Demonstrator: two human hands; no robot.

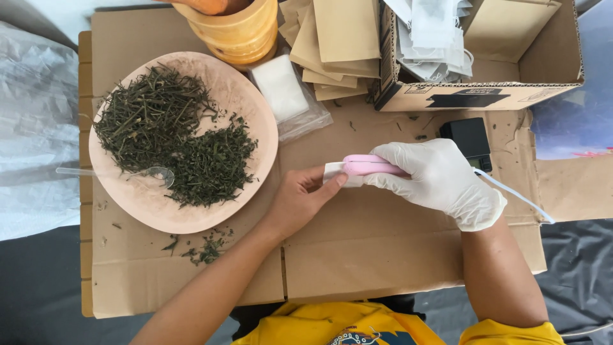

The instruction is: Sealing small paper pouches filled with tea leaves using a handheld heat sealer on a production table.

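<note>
Fingers (408, 171) of the gloved right hand (440, 182) close around a pink handheld sealer (369, 166); the bare left hand (297, 201) pinches a small white sachet (333, 171) at its tip, above the cardboard-covered desk (370, 249), right of the herb-filled wooden plate (252, 115).

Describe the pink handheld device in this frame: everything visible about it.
The pink device is a small, elongated tool with a smooth, plastic-looking pink top and a white underside. It lies roughly level above the cardboard sheet. The gloved right hand grips its right end; the bare left hand touches its left end. A thin whitish cord trails off to the right.
</note>
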